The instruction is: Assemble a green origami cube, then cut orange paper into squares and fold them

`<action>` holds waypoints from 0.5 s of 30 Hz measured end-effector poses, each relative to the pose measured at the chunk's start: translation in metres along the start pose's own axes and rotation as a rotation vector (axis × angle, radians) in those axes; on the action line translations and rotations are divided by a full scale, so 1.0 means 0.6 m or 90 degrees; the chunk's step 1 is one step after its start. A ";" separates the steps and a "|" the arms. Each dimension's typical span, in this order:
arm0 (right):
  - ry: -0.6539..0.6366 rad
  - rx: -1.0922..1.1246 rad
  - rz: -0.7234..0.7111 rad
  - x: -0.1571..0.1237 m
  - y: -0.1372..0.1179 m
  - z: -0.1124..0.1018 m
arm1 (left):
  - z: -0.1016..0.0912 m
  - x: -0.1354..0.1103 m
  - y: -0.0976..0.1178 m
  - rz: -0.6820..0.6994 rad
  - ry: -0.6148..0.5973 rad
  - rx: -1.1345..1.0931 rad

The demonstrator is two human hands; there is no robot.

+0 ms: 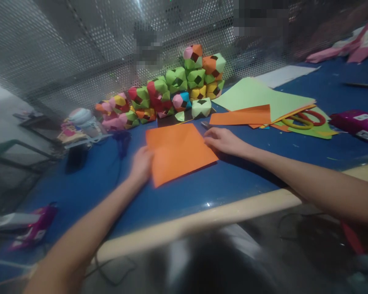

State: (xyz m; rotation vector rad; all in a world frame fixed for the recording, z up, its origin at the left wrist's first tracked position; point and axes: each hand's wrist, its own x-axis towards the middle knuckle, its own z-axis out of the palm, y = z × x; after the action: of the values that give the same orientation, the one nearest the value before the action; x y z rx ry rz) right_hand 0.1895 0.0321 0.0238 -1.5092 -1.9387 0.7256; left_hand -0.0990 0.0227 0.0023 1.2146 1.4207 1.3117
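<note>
We had an orange sheet (178, 152) lying flat on the blue table (233, 179), close to its near edge, with one hand on each side of it. Our left hand (142, 163) sat at the sheet's left edge, touching it. The blur kept us from telling whether its fingers pinched the paper or only pressed on it. Our right hand (222, 140) lay at the sheet's far right corner, fingers stretched out and close together, flat on the edge and clamped on nothing. Behind the sheet stood a pile of folded paper cubes (171, 92). To the right lay a stack of coloured sheets (263, 100), with scissors (306, 119) beside it.
</note>
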 end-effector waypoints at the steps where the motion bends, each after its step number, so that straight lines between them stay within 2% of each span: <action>1: 0.001 -0.019 -0.011 0.001 0.004 -0.001 | -0.001 0.002 -0.003 -0.001 0.003 0.002; 7: 0.090 -0.186 -0.034 0.012 0.048 -0.015 | -0.007 0.008 -0.012 0.010 0.018 0.015; 11: 0.070 -0.383 -0.035 0.016 0.071 -0.032 | -0.010 0.012 -0.020 0.023 0.019 0.023; 15: 0.079 -0.474 -0.015 0.020 0.082 -0.050 | -0.009 0.011 -0.024 0.037 0.014 0.031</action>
State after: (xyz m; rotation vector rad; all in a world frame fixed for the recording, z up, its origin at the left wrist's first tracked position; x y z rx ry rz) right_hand 0.2415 0.0566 0.0103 -1.8748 -2.2421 -0.1441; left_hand -0.1072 0.0281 -0.0114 1.2853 1.4514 1.3401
